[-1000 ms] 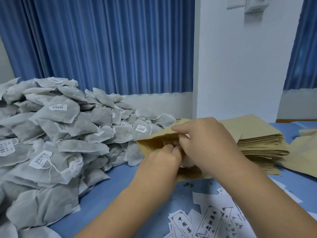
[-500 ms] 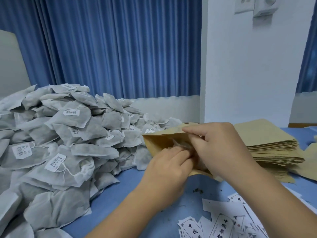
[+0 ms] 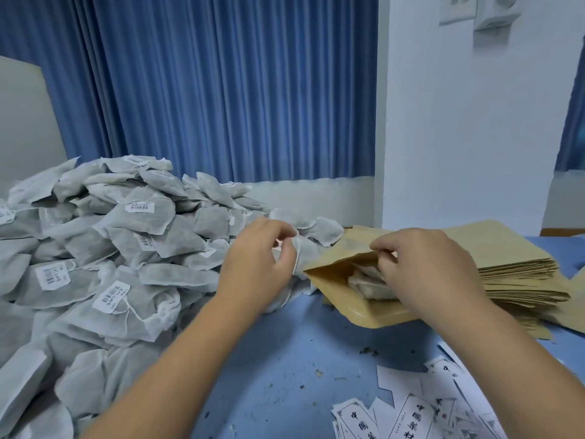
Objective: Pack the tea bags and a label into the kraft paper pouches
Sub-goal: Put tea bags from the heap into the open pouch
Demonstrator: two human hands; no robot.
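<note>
A kraft paper pouch (image 3: 342, 305) lies on the blue table with its mouth facing left, and tea bags (image 3: 367, 282) show inside it. My right hand (image 3: 421, 267) pinches the pouch's upper lip and holds the mouth apart. My left hand (image 3: 256, 261) is at the right edge of the big heap of grey-white tea bags (image 3: 104, 258), its fingers curled round a tea bag (image 3: 300, 248) at the heap's edge. Printed paper labels (image 3: 414, 416) lie scattered at the front right.
A thick stack of flat kraft pouches (image 3: 519, 270) sits behind and right of the open pouch. Blue curtains and a white pillar stand behind the table. Tea crumbs dot the blue tabletop (image 3: 285, 359) between my arms.
My left hand has come out of the pouch mouth and moved left to the heap, taking hold of a tea bag. My right hand still holds the pouch, which has dropped lower.
</note>
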